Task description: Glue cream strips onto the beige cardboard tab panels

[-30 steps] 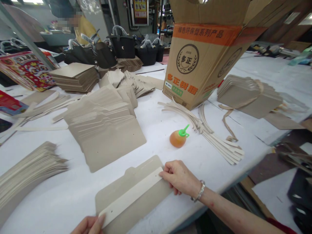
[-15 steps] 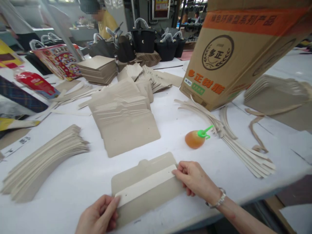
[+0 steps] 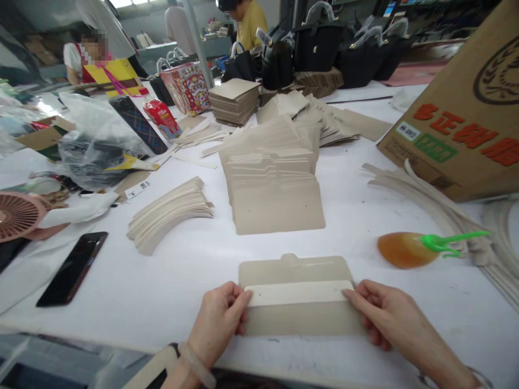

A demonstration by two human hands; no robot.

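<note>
A pale strip (image 3: 300, 293) with a small hole near each end lies across a grey-beige panel (image 3: 300, 321) that has a rounded tab on its far edge. My left hand (image 3: 225, 313) pinches the strip's left end, thumb on top. At the strip's right end, my right hand (image 3: 379, 309) grips it in the same way. Both hands also touch the panel's side edges. Beyond the panel, a fanned stack of similar panels (image 3: 279, 208) rests on the white table (image 3: 194, 275). To its left is a fanned pile of pale strips (image 3: 172, 213).
An orange squeeze bottle (image 3: 405, 250) with a green nozzle lies at right, near loose strips (image 3: 430, 200) and a cardboard box (image 3: 450, 124). A phone (image 3: 73, 270) and a pink fan (image 3: 18, 216) are at left. Black bags (image 3: 316, 46) and people stand behind.
The view has swung left, bringing the phone and fan into sight. The panel and strip now look level instead of slanted. Both hands still hold the strip's ends.
</note>
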